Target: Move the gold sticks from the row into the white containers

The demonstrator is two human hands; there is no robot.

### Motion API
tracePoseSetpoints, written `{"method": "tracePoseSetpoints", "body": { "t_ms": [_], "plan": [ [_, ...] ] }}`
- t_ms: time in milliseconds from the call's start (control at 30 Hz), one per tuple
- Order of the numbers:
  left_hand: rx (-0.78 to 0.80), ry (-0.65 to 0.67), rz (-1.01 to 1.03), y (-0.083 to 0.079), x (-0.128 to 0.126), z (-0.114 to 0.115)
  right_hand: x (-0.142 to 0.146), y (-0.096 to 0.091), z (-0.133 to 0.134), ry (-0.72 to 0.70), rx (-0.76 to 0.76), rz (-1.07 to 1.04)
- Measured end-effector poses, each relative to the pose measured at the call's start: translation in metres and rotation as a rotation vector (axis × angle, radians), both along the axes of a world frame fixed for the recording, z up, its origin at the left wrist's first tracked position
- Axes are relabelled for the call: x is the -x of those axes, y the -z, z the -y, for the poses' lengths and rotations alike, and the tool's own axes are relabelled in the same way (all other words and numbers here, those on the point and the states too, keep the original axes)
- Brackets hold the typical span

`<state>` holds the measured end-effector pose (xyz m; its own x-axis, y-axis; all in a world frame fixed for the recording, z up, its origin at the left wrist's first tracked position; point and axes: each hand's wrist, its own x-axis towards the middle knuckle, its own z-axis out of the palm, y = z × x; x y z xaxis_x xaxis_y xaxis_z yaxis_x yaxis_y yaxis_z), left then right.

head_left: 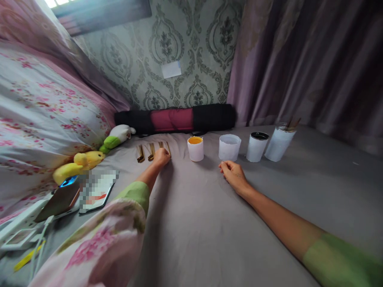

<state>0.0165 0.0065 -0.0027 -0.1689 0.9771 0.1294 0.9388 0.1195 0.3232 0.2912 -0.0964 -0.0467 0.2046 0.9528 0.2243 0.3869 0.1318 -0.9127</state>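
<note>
My left hand (161,156) reaches forward over the grey sheet (209,223) with its fingers curled on a small bunch of gold sticks (164,146). Two more bunches of gold sticks (146,152) lie just to its left. My right hand (233,172) rests on the sheet with the fingers loosely curled and nothing visible in it, just in front of a white cup (229,147). A white cup with orange rim (195,148) stands between the two hands.
Further right stand a black-rimmed white cup (257,146) and a white jar with sticks in it (280,142). A black and red roll (176,118) lies against the wall. Soft toys (80,163), phones (77,193) and cables sit at the left beside a floral pillow (38,119).
</note>
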Motion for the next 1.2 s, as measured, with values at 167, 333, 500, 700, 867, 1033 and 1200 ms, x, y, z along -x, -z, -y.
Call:
{"method": "tracePoseSetpoints", "body": {
  "t_ms": [167, 333, 500, 700, 867, 1033, 1200],
  "plan": [
    [0.008, 0.001, -0.009, 0.0030, 0.0003, -0.0011, 0.0003, -0.0010, 0.0001, -0.008, 0.002, 0.007],
    [0.017, 0.005, -0.016, 0.0053, 0.0003, -0.0034, 0.0000, 0.0003, -0.0011, -0.002, 0.003, 0.019],
    [0.024, 0.023, -0.020, 0.0056, -0.0002, -0.0038, 0.0004, 0.0011, -0.0010, -0.001, 0.002, 0.016],
    [0.025, 0.014, -0.011, 0.0058, -0.0008, -0.0032, 0.0015, -0.0019, 0.0007, 0.006, 0.013, 0.016],
    [0.021, 0.006, -0.006, 0.0064, -0.0007, -0.0036, 0.0015, -0.0017, -0.0003, 0.007, 0.022, 0.021],
    [0.014, 0.000, 0.003, 0.0079, 0.0002, -0.0043, 0.0017, -0.0023, 0.0010, 0.002, 0.024, 0.019],
    [0.009, -0.006, 0.012, 0.0090, 0.0009, -0.0054, 0.0014, -0.0025, 0.0022, -0.009, 0.018, 0.009]
  ]
}}
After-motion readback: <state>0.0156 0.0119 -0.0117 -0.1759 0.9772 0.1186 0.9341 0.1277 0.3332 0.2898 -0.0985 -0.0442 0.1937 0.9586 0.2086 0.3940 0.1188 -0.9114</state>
